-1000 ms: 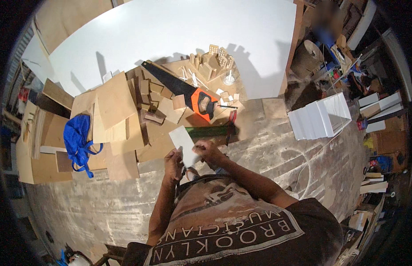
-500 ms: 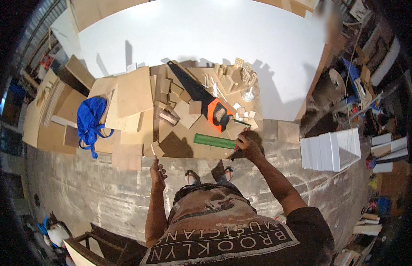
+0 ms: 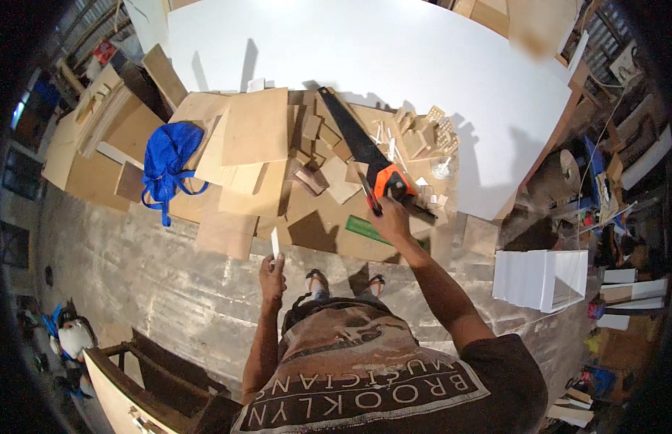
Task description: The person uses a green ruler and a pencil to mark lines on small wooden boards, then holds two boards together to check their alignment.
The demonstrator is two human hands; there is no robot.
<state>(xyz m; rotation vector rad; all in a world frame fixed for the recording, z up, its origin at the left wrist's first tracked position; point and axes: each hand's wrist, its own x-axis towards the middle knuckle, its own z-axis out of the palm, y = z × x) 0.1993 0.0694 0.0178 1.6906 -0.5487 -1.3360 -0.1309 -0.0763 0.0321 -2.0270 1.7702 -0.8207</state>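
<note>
My left hand (image 3: 273, 278) is closed around a small, flat, whitish strip (image 3: 275, 241), which points up past the board's near edge. My right hand (image 3: 391, 219) reaches over the work board, fingers closed on a slim red-and-black tool (image 3: 370, 195); its exact kind is unclear. Just beyond those fingers lies a handsaw (image 3: 350, 132) with a black blade and an orange-and-black handle; whether the hand touches the handle is hard to see. A green ruler (image 3: 365, 228) lies below the right hand, partly covered by the wrist.
Wood offcuts (image 3: 312, 179) and small slatted wooden pieces (image 3: 438, 134) are scattered around the saw. Thin plywood sheets (image 3: 255, 134) and a blue cloth bag (image 3: 169, 163) lie at left. A large white panel (image 3: 394, 50) spans the back; a white box (image 3: 527, 278) stands right.
My right hand has moved from the ruler's right end up to the saw handle, its tool now pointing away. The left hand holds its strip more upright. The whole view has shifted.
</note>
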